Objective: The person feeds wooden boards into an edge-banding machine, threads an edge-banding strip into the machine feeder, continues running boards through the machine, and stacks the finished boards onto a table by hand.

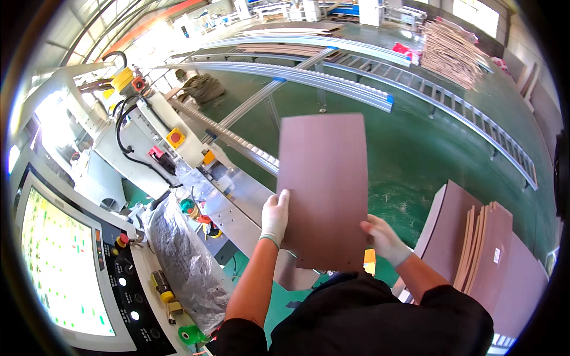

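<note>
A flat brown rectangular board (323,190) is held up in front of me, its long side running away from my body. My left hand (275,218), in a white glove, grips its left edge with the thumb on the face. On the right edge, lower down, my gloved right hand (385,238) closes round the board; its fingers are partly hidden behind it. Small dark marks or holes show near the board's bottom corners.
A machine control panel (113,267) with a lit screen stands at left, beside crumpled plastic sheeting (178,255). Metal roller rails (297,77) stretch beyond the board. More brown boards (451,207) lean at right. A stack of panels (451,53) lies at the far right.
</note>
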